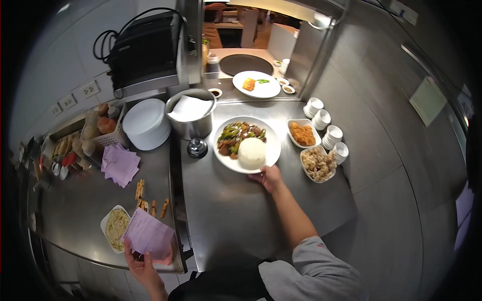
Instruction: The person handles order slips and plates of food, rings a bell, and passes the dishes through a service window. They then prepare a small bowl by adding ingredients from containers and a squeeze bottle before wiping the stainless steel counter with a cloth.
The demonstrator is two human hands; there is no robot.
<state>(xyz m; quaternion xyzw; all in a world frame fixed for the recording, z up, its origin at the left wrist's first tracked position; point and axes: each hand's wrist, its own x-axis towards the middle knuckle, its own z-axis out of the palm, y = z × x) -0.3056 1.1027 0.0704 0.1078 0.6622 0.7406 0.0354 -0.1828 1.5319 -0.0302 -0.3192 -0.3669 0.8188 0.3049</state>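
Observation:
My right hand (266, 178) grips the near rim of a white plate (273, 145), fingers under its edge. On that plate are a stir-fry of meat and green peppers (238, 136) and a dome of white rice (252, 152). My left hand (142, 263) pinches a purple order slip (149, 233) by its lower edge, above the left counter. Just left of the slip, partly covered by it, is a white dish of shredded pale food (117, 228). Several wooden clothespins (153, 205) lie beyond the slip.
A metal pot (193, 125) and a call bell (197, 147) stand left of my plate. Two food bowls (303, 134) and stacked small cups (331, 135) line the right edge. Another plate (268, 90) rests in the pass window. Stacked plates (146, 123) and purple slips (120, 163) occupy the left counter.

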